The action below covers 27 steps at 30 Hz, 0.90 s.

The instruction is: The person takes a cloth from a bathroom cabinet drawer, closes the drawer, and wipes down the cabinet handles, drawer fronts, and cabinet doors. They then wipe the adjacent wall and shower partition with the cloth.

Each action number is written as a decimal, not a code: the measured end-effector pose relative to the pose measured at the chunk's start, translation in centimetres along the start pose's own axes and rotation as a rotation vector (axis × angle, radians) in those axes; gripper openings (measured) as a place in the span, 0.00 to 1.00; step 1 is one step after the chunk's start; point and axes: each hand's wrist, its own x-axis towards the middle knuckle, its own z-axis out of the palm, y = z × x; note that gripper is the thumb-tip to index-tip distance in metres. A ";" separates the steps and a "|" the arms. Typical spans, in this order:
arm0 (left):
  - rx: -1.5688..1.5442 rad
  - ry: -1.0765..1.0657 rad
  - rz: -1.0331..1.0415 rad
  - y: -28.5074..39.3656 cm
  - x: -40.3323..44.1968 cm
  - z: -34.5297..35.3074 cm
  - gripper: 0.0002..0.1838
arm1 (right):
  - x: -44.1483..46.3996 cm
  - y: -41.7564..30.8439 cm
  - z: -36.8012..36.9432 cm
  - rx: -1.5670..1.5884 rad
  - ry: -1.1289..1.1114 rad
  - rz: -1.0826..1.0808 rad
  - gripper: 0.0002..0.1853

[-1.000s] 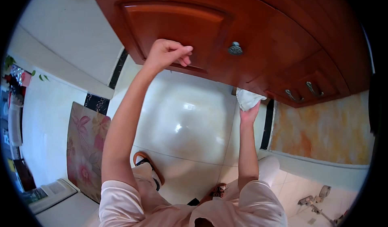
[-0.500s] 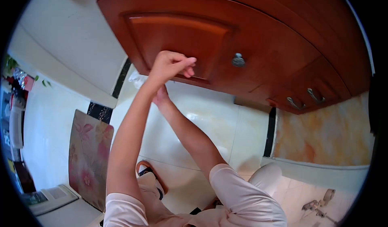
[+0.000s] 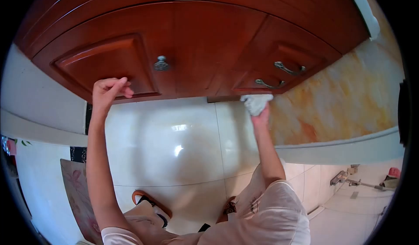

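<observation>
My right hand (image 3: 261,117) holds a crumpled white cloth (image 3: 256,104) at the lower edge of the red-brown wooden cabinet (image 3: 205,40), just below its two curved metal handles (image 3: 269,84). Over the panelled door (image 3: 104,66) on the left, my left hand (image 3: 114,90) is closed, with thumb and fingers drawn together; whether anything is between them is too small to tell. A round metal knob (image 3: 161,63) sits to the right of that hand.
Pale glossy floor tiles (image 3: 166,144) lie below the cabinet. A flowered mat (image 3: 78,188) is at the lower left. A marbled yellow panel (image 3: 336,101) stands at the right, and a long-handled tool (image 3: 358,183) lies at the lower right.
My right hand has swung with the cloth from behind my left forearm to the right end of the cabinet. The view has shifted rightward; my left hand keeps its closed pose.
</observation>
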 end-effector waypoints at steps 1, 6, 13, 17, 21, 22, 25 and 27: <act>-0.005 0.002 0.007 -0.1 0.0 0.0 0.13 | 1.2 -2.5 -1.9 0.031 0.014 -0.073 0.26; -0.005 0.037 0.007 -0.5 0.1 -0.1 0.13 | 1.2 -6.9 -0.5 -0.027 0.168 -0.106 0.27; 0.010 0.027 0.025 -0.5 0.1 -0.2 0.13 | -4.3 -0.2 1.9 -0.143 0.001 0.040 0.22; 0.087 0.041 0.029 -0.3 0.1 -0.1 0.14 | -4.6 -5.6 3.9 -0.256 -0.017 -0.281 0.20; 0.072 0.041 0.016 -0.5 0.2 -0.2 0.15 | -4.1 -10.8 9.5 -0.405 -0.076 -0.606 0.20; 0.061 0.046 0.012 -0.7 0.2 -0.2 0.15 | -3.8 -11.5 10.0 -0.471 -0.115 -0.701 0.19; 0.051 0.050 -0.013 -0.9 0.3 -0.2 0.15 | -2.2 -9.8 8.5 -0.612 0.026 -0.861 0.18; 0.076 0.049 -0.035 -0.7 0.4 -0.3 0.15 | -1.1 -7.1 4.7 -0.857 0.058 -0.872 0.17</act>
